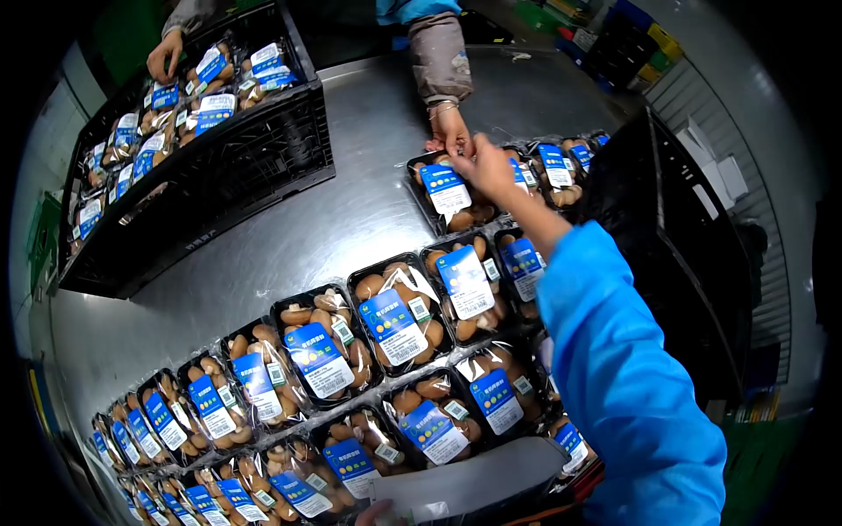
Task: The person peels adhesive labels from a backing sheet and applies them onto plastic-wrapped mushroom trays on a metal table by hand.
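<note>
My right hand [488, 170], in a blue sleeve, reaches over a mushroom pack [445, 188] at the upper middle. Its fingers are pinched together beside a co-worker's hand [450, 129]; what they hold, if anything, is hidden. Little of my left hand [375, 514] shows at the bottom edge, with fingers against the left end of a smooth grey curved piece [474, 482], whose kind I cannot make out. That piece covers part of the nearest packs. Black trays of brown mushrooms, film-wrapped with blue and white labels, stand in rows, among them a pack [392, 316] in the middle.
A black crate [219, 167] full of packs stands at upper left, the co-worker's other hand [165, 57] at its far side. Another black crate [671, 237] is tilted at the right. Beneath lies a metal table [368, 197]. Stacked crates [623, 44] are behind.
</note>
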`<state>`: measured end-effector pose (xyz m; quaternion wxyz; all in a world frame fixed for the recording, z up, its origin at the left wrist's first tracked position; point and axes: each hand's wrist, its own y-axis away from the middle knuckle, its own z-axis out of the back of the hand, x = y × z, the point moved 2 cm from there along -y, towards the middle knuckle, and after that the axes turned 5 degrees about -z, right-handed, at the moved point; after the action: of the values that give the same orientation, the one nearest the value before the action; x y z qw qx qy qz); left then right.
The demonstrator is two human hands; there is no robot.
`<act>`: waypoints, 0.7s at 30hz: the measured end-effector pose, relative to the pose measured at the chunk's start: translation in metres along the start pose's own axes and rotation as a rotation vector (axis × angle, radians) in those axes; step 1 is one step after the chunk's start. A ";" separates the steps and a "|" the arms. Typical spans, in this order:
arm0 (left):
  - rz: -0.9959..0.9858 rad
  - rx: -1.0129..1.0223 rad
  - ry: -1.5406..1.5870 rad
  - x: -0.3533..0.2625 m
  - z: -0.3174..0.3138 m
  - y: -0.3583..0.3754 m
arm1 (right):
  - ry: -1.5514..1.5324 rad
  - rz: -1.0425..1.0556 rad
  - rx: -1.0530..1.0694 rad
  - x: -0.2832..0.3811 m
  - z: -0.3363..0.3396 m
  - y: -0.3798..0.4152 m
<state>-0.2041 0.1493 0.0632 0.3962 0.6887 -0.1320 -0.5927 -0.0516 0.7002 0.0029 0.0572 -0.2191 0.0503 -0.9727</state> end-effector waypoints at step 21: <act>-0.543 0.298 0.036 -0.064 -0.068 0.126 | 0.637 -1.025 -0.451 -0.411 0.523 0.428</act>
<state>-0.1217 0.1354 0.1960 0.1204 0.7598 -0.0216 -0.6386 0.5816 0.2936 0.2476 -0.4801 0.0775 0.1570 -0.8596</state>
